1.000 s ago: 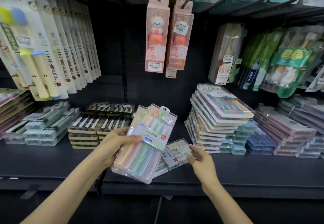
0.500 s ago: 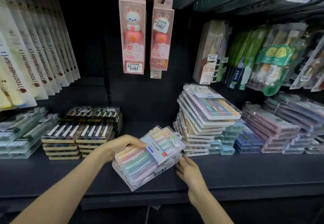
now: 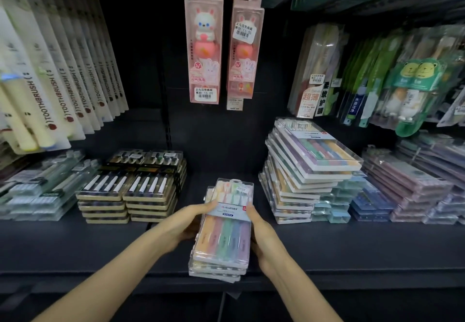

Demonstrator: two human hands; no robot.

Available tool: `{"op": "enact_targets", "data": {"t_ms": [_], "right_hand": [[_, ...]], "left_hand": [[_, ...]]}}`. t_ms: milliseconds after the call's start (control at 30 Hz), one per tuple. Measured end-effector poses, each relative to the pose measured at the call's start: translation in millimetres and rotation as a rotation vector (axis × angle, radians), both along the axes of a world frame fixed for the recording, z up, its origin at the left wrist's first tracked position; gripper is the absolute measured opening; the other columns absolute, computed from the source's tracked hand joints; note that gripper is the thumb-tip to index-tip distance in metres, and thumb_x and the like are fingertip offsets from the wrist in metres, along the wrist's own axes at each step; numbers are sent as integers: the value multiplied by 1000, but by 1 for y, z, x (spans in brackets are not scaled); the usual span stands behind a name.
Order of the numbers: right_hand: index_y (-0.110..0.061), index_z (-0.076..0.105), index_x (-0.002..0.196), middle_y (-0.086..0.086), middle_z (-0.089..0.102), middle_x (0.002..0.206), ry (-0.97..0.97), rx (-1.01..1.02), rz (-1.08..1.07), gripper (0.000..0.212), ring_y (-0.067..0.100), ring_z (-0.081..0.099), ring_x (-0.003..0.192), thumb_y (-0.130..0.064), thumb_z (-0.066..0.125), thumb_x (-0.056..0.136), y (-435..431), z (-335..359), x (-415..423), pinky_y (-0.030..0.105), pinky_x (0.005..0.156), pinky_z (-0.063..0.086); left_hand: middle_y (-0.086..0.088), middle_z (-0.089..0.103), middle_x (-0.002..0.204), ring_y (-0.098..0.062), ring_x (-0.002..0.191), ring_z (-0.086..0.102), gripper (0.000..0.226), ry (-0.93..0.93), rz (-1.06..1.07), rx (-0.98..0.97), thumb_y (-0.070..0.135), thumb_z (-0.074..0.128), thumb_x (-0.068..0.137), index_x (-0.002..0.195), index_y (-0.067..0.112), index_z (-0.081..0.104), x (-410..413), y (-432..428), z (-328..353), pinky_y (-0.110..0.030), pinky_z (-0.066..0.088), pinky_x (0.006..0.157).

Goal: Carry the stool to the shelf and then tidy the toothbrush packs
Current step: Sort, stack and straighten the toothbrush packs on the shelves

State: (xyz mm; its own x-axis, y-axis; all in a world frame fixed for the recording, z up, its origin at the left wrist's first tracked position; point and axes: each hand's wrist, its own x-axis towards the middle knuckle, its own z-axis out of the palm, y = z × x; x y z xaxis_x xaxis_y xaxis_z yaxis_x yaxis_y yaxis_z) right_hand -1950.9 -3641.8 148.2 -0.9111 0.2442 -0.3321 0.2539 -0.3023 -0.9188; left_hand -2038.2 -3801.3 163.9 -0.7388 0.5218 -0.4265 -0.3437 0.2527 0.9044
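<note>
Stack of clear pastel toothbrush packs (image 3: 222,231) flat on dark shelf (image 3: 100,246), lengthwise, overhanging its front edge.

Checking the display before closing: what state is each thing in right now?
pastel pack stack: nearly aligned, lying at the shelf front edge.
left hand: grips the stack's left side.
right hand: grips its right side.
tall stack: skewed, untidy.
gold-edged stacks: neat, side by side.
bunny packs: hanging on hooks.
</note>
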Motion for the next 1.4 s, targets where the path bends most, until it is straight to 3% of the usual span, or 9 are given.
{"op": "enact_targets", "data": {"t_ms": [133,200,267,467,700,867,1033,1233,1400], "right_hand": [[-20,64,116,5,74,100,-2,-79,-6,38,21,71,94,-47,52,93,-11,-1,3,40,87,55],[-16,65,113,11,74,98,26,-170,-10,32,27,71,92,-40,53,95,-14,4,6,41,81,57],[-15,64,117,15,72,103,103,-238,-17,31,32,70,95,-34,56,94,-18,6,6,46,83,56],[-16,59,122,15,69,111,371,-86,59,35,36,67,99,-13,65,87,-16,32,-3,54,86,53],[-8,54,122,17,70,107,530,-43,144,69,33,69,93,10,69,57,-2,52,-15,38,66,58],[-4,52,121,14,70,107,518,85,172,80,32,67,101,18,68,46,4,34,-18,35,71,57],[-14,31,143,5,63,125,491,219,266,97,22,61,115,12,73,60,8,22,-13,27,81,54],[-33,12,151,-13,37,149,486,321,424,106,-1,42,131,0,71,69,22,42,-12,16,94,44],[-26,14,152,-5,41,148,454,354,418,99,2,47,128,-5,70,73,20,33,-11,14,92,44]], "left_hand": [[-17,71,104,-30,91,69,51,-168,17,114,35,77,70,113,7,67,12,24,3,-40,55,77],[-18,71,103,-33,92,69,55,-168,51,172,28,80,65,113,6,66,19,26,2,-44,55,80],[-18,70,104,-35,96,68,56,-103,99,250,21,83,63,114,7,65,23,23,1,-49,53,87],[-16,69,108,-36,96,67,51,182,215,538,9,74,73,121,16,58,38,9,17,-46,56,78],[7,66,118,-13,108,64,76,613,146,451,20,81,67,133,33,45,32,7,22,-25,53,79],[12,34,143,0,132,36,100,879,105,215,44,81,59,143,33,29,21,1,1,-20,38,105],[9,25,148,-4,135,34,136,745,34,225,43,89,51,150,32,-3,11,-4,-18,-25,42,102],[-13,45,138,-24,125,51,120,645,-26,220,35,94,49,145,19,24,-4,-1,-9,-41,47,100],[-8,41,142,-20,129,47,128,660,40,215,35,93,52,148,20,11,2,3,-12,-45,42,105]]}}
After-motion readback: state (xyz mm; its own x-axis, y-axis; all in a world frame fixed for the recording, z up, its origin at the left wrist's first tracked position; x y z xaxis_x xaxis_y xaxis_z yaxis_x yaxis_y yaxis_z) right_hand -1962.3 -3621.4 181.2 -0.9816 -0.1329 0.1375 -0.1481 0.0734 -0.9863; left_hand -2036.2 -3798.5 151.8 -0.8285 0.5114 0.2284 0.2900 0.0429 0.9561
